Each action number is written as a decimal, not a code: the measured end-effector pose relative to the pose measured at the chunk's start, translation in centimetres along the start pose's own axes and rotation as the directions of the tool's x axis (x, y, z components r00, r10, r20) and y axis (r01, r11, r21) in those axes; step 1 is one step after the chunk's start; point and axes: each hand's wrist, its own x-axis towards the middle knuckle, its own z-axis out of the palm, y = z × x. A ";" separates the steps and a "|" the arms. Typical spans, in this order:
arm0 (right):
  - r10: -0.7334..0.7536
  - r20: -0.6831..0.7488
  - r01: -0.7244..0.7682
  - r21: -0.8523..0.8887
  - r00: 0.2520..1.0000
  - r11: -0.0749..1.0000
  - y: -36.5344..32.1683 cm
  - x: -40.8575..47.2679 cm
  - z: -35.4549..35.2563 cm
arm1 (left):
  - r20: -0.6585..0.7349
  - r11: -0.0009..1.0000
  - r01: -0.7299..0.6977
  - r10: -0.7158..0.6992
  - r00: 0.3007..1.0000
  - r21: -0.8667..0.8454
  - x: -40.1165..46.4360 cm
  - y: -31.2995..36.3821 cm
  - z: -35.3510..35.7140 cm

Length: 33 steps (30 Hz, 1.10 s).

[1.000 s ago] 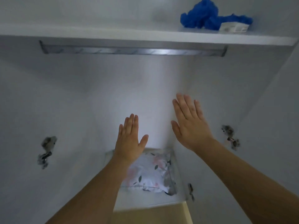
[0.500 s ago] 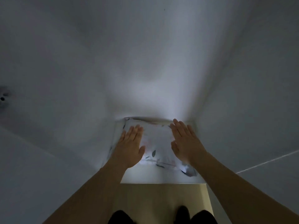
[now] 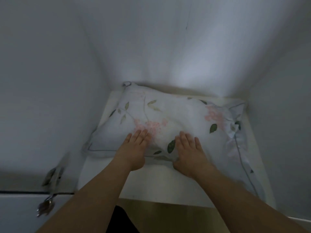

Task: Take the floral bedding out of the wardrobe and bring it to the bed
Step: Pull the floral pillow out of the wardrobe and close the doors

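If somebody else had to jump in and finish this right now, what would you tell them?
Left hand: open, fingers straight, lying flat on the floral pillow.
Right hand: open, also flat on the pillow, beside the left.
The pillow lies on the wardrobe floor, pushed toward the back wall.
Done: both hands have reached it.
Left: get a grip, lift it out of the wardrobe and carry it to the bed, which is not in view.

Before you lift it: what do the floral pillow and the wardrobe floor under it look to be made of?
Floral pillow: soft woven fabric, matte, probably cotton; it wrinkles and dents near the left hand and right hand. Wardrobe floor: smooth white board, likely laminate; flat with a faint sheen.
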 end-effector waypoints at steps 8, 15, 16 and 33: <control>0.071 -0.045 -0.072 -0.039 0.996 0.997 -0.6 5.3 6.8 | -0.135 1.000 0.008 -0.006 0.991 0.011 5.5 -4.2 5.8; 0.115 0.051 -0.111 -0.075 0.992 0.991 -0.9 7.8 7.8 | -0.113 1.000 -0.011 0.013 0.994 0.013 7.6 -5.1 7.3; 0.121 0.072 -0.114 -0.100 0.990 0.988 -1.0 8.1 7.8 | -0.121 1.000 -0.002 0.004 0.993 0.012 7.8 -5.0 7.7; 0.046 0.027 -0.044 -0.066 0.999 0.997 -0.1 4.4 0.7 | -0.041 0.960 0.095 -0.109 0.993 -0.263 2.7 0.0 1.9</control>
